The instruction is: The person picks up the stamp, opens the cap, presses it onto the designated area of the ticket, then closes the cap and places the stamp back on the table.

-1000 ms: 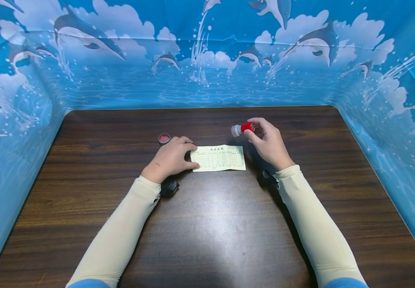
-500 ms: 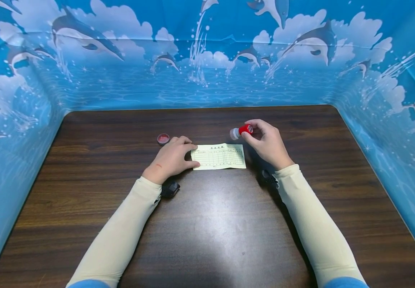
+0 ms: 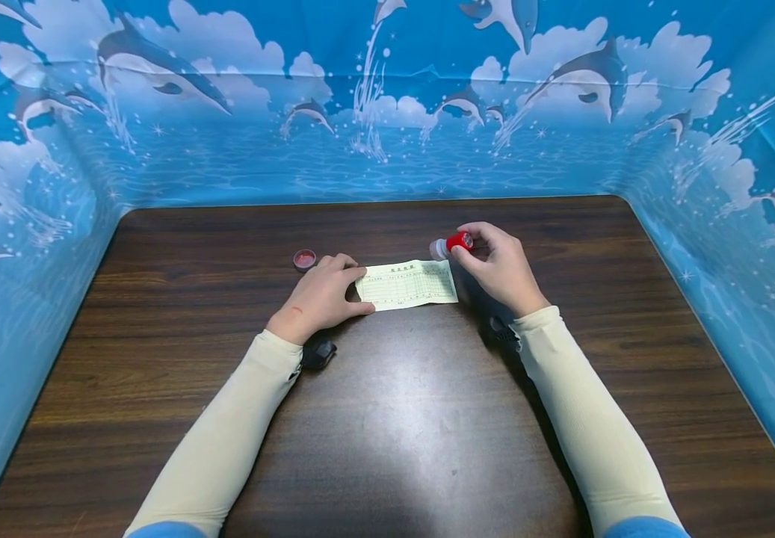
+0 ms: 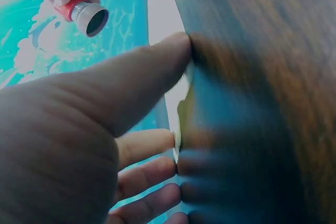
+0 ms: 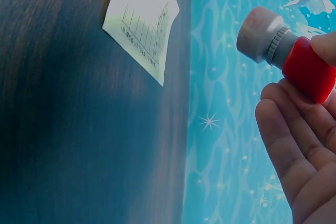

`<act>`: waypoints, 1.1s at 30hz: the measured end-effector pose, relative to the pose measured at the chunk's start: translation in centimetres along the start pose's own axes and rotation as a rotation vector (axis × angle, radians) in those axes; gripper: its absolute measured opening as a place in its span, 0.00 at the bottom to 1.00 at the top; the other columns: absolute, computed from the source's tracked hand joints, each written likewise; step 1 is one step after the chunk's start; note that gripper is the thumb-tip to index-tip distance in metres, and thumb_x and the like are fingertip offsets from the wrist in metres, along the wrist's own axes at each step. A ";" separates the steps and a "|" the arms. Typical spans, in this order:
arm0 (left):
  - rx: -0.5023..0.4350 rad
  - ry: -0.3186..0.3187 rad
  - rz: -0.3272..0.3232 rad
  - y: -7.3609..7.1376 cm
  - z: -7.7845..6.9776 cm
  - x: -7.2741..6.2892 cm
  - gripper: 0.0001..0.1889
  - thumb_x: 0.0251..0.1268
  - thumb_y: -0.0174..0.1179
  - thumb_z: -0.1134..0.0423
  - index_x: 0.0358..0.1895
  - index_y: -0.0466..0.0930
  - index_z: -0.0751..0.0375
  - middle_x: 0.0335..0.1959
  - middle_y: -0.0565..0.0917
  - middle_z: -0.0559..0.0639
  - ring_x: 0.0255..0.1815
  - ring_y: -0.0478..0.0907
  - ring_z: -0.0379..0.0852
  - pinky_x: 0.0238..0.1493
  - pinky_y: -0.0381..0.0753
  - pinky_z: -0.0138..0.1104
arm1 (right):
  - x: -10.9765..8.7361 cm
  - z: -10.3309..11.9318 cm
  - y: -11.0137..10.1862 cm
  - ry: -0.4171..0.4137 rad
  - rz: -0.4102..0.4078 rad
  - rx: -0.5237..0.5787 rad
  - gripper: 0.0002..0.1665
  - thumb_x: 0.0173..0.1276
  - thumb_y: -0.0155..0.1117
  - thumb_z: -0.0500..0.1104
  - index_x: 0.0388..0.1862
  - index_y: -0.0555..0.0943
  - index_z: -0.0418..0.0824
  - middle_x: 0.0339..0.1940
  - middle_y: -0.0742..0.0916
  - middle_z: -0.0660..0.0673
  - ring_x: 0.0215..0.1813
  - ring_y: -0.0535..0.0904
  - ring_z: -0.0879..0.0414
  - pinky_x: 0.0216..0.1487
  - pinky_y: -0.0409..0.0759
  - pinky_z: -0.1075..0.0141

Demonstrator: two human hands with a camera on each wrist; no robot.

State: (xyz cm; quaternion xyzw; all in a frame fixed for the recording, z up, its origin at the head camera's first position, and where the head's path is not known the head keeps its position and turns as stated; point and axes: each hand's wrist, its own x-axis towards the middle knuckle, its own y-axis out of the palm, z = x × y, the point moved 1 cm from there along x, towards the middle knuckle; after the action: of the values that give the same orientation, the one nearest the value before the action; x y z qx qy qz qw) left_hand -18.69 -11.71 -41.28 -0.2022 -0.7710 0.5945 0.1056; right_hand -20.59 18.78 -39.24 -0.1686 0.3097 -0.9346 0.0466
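Observation:
A pale green printed paper slip (image 3: 407, 284) lies on the table, slightly buckled. My left hand (image 3: 323, 295) rests at its left end, with straight thumb and fingers touching the sheet. In the left wrist view the thumb (image 4: 152, 64) presses at the slip's edge, near the tabletop. Above the slip's far right corner, my right hand (image 3: 498, 265) pinches the red handle of a stamp (image 5: 310, 72) between thumb and fingers. The stamp is tilted, its translucent round head (image 5: 257, 32) pointing left. Its round end looks dark in the left wrist view.
A small round tub of red ink paste (image 3: 304, 260) stands beyond my left fingers. Black wrist cameras, one of them a black device (image 3: 318, 353), sit under the sleeves. A blue dolphin-print curtain (image 3: 360, 149) borders the dark wooden table (image 3: 387, 448).
The paper slip has shifted a little away from me, its right end more than its left. The stamp has moved slightly left and lower in the right hand. The left hand stays nearly still.

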 end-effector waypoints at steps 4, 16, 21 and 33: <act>-0.015 -0.005 0.007 0.1 0.1 0.0 0.40 0.63 0.71 0.40 0.73 0.75 0.58 0.69 0.75 0.57 0.67 0.71 0.58 0.68 0.72 0.49 | -0.1 -0.1 0.0 0.003 0.004 -0.001 0.21 0.71 0.71 0.40 0.60 0.82 0.35 0.47 0.88 0.41 0.41 0.85 0.50 0.50 0.87 0.53; -0.009 0.024 0.017 -0.1 0.3 0.0 0.36 0.65 0.70 0.42 0.71 0.78 0.57 0.70 0.75 0.56 0.69 0.71 0.57 0.70 0.70 0.50 | -0.1 0.0 -0.1 -0.022 -0.008 -0.004 0.21 0.71 0.69 0.38 0.61 0.82 0.37 0.48 0.87 0.42 0.42 0.83 0.52 0.51 0.87 0.53; -0.002 0.020 0.025 -0.2 0.2 0.0 0.35 0.68 0.67 0.41 0.72 0.77 0.58 0.70 0.75 0.56 0.70 0.71 0.57 0.70 0.70 0.50 | 0.0 -0.1 -0.1 -0.017 -0.005 0.016 0.24 0.71 0.67 0.37 0.65 0.78 0.37 0.50 0.86 0.41 0.45 0.83 0.51 0.53 0.86 0.52; -0.001 0.013 0.034 -0.2 0.1 0.0 0.33 0.69 0.68 0.44 0.71 0.77 0.58 0.71 0.75 0.56 0.72 0.69 0.57 0.72 0.69 0.51 | 0.2 0.7 -0.6 -0.013 0.027 -0.036 0.24 0.71 0.71 0.36 0.64 0.80 0.35 0.53 0.86 0.39 0.49 0.82 0.48 0.56 0.85 0.51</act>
State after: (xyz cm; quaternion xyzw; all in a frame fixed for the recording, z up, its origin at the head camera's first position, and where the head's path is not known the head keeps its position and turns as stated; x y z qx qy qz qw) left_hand -18.78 -11.78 -41.16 -0.2193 -0.7670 0.5946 0.1003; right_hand -20.49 18.86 -38.26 -0.1711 0.3283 -0.9271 0.0583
